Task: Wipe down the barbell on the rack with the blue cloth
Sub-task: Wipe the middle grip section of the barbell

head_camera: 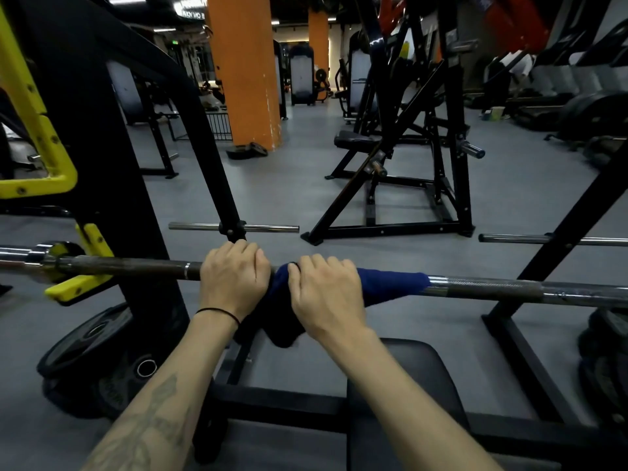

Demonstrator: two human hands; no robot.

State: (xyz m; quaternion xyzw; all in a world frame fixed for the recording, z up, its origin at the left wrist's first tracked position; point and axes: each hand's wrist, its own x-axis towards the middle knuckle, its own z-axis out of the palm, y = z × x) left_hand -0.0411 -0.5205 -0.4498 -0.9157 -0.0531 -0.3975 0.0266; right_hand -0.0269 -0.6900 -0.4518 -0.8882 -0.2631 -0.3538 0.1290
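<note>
The barbell point(492, 288) lies across the view on the rack, its left end resting in a yellow hook point(73, 283). A dark blue cloth point(390, 282) is wrapped over the bar near its middle, with a fold hanging down between my wrists. My left hand point(234, 280) is closed over the bar just left of the cloth and touches its edge. My right hand point(326, 294) is closed over the cloth and the bar beneath it. Right of my right hand, the cloth stretches along the bar.
A black bench pad point(407, 375) sits below the bar. Weight plates point(88, 351) lean at the lower left, more plates point(605, 368) at the lower right. Black rack uprights point(136, 185) stand left and right. Other machines point(401, 158) and an orange pillar point(244, 69) stand beyond.
</note>
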